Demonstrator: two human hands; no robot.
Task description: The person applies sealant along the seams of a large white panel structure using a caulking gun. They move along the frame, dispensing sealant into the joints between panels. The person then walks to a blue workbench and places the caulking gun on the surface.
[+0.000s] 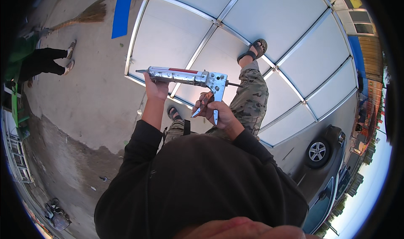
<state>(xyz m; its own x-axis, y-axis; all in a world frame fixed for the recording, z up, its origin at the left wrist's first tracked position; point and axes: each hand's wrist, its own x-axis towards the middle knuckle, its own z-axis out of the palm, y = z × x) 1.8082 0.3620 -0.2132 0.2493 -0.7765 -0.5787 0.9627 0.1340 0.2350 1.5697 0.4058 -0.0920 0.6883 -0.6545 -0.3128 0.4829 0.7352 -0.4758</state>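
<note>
A metal caulking gun [216,84], loaded with a sealant tube [179,75], lies level in front of my chest, its nozzle pointing left. My left hand [156,87] is closed under the front of the barrel, near the nozzle. Around the handle and trigger at the gun's rear, my right hand [219,112] has its fingers wrapped. The plunger rod [235,85] sticks out a short way to the right. Beyond the gun lies a large white panel [244,24] with a silver metal frame, and my right foot [253,49] in a sandal rests on it.
My left foot [173,112] stands on the concrete ground [97,79] beside the panel's edge. At the left is another person [46,60] near a broom [90,13]. A blue strip [122,13] lies by the panel. A dark car [322,171] is at the right.
</note>
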